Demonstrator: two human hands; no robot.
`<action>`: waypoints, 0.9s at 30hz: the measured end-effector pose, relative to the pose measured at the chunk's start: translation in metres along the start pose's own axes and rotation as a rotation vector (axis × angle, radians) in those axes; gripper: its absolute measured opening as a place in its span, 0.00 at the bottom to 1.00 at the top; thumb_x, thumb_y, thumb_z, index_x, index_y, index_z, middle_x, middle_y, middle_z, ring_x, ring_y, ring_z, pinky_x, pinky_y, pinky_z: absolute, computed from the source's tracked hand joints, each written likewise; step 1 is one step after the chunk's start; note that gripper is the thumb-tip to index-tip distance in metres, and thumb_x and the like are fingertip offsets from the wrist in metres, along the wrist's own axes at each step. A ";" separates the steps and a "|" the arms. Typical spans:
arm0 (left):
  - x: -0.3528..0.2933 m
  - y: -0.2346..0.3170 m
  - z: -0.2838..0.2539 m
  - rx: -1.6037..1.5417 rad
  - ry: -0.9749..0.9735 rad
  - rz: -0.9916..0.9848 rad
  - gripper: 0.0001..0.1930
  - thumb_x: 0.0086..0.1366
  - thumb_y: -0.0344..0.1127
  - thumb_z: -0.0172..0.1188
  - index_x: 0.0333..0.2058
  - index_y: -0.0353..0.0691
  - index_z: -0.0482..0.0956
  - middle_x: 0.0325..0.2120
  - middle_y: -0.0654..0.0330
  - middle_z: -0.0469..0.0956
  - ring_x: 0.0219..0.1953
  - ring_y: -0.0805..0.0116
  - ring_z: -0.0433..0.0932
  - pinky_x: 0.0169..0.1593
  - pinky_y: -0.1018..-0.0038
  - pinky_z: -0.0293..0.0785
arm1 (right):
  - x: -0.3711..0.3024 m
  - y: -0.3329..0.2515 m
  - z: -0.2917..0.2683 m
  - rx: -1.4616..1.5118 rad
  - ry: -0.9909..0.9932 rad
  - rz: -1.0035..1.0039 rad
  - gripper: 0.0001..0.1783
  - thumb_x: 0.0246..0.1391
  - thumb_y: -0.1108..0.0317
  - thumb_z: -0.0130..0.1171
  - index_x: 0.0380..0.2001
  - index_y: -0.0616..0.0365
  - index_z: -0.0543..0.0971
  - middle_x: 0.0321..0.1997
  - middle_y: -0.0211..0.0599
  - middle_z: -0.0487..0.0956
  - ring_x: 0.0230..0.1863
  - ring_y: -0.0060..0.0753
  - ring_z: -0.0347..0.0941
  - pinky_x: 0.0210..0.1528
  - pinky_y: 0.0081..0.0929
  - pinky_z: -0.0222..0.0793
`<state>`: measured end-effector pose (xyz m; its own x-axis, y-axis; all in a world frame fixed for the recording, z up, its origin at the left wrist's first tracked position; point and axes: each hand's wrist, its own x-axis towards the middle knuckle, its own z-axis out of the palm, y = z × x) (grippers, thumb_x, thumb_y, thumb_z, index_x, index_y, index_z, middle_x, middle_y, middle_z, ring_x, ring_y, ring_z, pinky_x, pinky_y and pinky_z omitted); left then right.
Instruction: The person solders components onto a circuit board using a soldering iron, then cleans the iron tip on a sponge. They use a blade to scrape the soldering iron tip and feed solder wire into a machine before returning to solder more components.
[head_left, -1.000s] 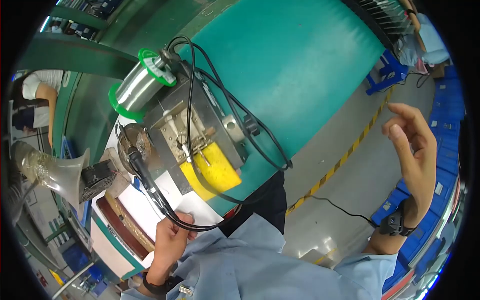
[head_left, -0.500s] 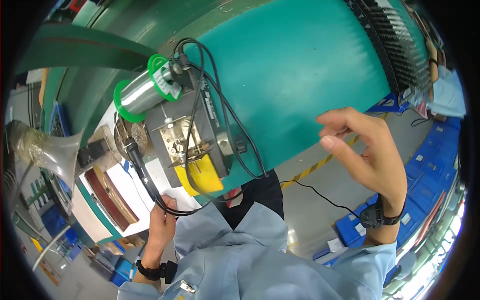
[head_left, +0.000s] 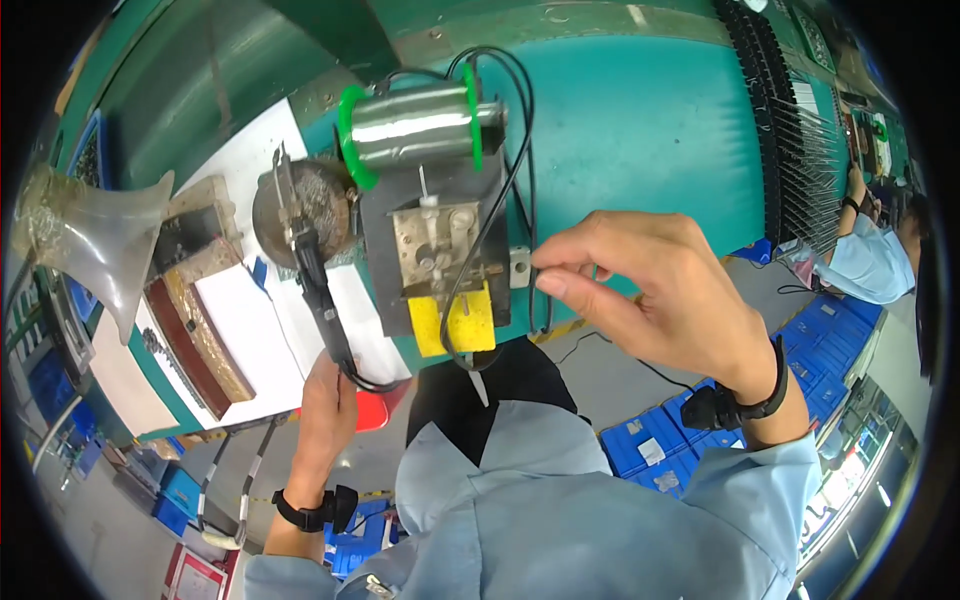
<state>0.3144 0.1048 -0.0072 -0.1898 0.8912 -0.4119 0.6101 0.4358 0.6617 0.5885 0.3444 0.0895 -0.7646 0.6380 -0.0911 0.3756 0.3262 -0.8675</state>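
Observation:
My right hand (head_left: 665, 295) reaches in from the right, thumb and forefinger pinched on a black knob beside a small metal block (head_left: 520, 267). The fingertips mostly cover the knob, and a black cable (head_left: 533, 190) runs past them. The block is on the side of a solder wire feeder (head_left: 437, 245) with a yellow plate (head_left: 453, 318) at its front. A spool of solder wire (head_left: 415, 127) with green flanges sits behind. At the bench's front edge is my left hand (head_left: 326, 410), fingers pressed together below the soldering iron (head_left: 315, 275); what they hold is hidden.
Left of the feeder are a round metal stand (head_left: 335, 205), white paper (head_left: 250, 340), a brown strip (head_left: 190, 345) and a clear funnel-shaped hood (head_left: 110, 250). A green mat (head_left: 640, 140) lies right of the feeder. Another person's sleeve (head_left: 870, 260) shows far right, near blue bins (head_left: 800, 350).
My right hand has come left from above the mat's front edge and closed at the feeder's side. The whole view has turned, and the feeder appears farther right. My left hand stays at the edge.

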 end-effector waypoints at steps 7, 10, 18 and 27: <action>-0.030 0.033 -0.023 -0.184 -0.036 -0.359 0.08 0.67 0.25 0.46 0.42 0.29 0.70 0.31 0.52 0.74 0.33 0.63 0.74 0.41 0.73 0.70 | 0.010 0.002 0.007 -0.091 0.021 -0.111 0.06 0.51 0.74 0.64 0.33 0.63 0.80 0.26 0.38 0.79 0.25 0.33 0.75 0.28 0.25 0.70; -0.053 0.054 -0.019 -0.386 0.299 -0.442 0.07 0.68 0.27 0.48 0.42 0.30 0.70 0.33 0.58 0.74 0.34 0.73 0.72 0.41 0.76 0.69 | 0.009 0.001 0.006 -0.126 0.034 -0.056 0.06 0.51 0.75 0.63 0.33 0.62 0.80 0.25 0.38 0.79 0.24 0.31 0.75 0.27 0.25 0.69; -0.008 0.090 0.007 -0.431 0.624 -0.089 0.09 0.69 0.30 0.52 0.44 0.31 0.69 0.40 0.58 0.74 0.39 0.72 0.72 0.48 0.76 0.67 | 0.006 0.001 0.023 -0.104 0.012 -0.045 0.07 0.50 0.74 0.64 0.34 0.63 0.80 0.26 0.37 0.80 0.24 0.29 0.74 0.28 0.22 0.69; 0.062 0.072 -0.029 -1.290 0.040 -0.440 0.24 0.74 0.50 0.39 0.47 0.31 0.69 0.32 0.56 0.76 0.30 0.72 0.73 0.40 0.77 0.69 | -0.015 0.006 0.022 -0.116 0.115 0.124 0.04 0.52 0.74 0.64 0.32 0.62 0.81 0.27 0.37 0.81 0.25 0.26 0.76 0.27 0.22 0.71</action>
<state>0.3242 0.1953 0.0332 -0.2161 0.6429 -0.7348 -0.6477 0.4687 0.6006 0.5908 0.3215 0.0745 -0.6464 0.7516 -0.1315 0.5262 0.3144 -0.7901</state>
